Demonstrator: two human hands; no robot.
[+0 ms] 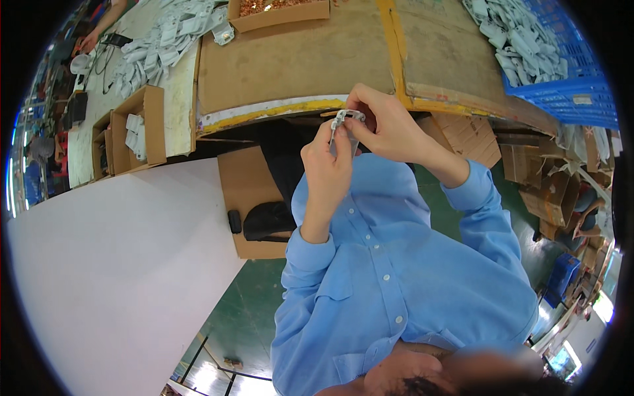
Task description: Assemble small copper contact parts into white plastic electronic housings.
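A small pale grey plastic housing (349, 117) is held up between my two hands, just in front of the table's near edge. My left hand (326, 162) pinches its left side between thumb and fingers. From the right, my right hand (386, 125) closes on its upper part, thumb and forefinger at the rim. The fingers cover much of the housing, and what is inside it is too small to make out. Similar pale grey housings (165, 43) lie in a loose heap at the far left of the table.
A cardboard tray of small copper-coloured parts (281, 14) sits at the far edge. At right, a blue plastic crate (578, 96) carries more grey housings. A cardboard box (155, 125) stands at left, above a large white panel (112, 264). Another person's hand (89, 43) shows far left.
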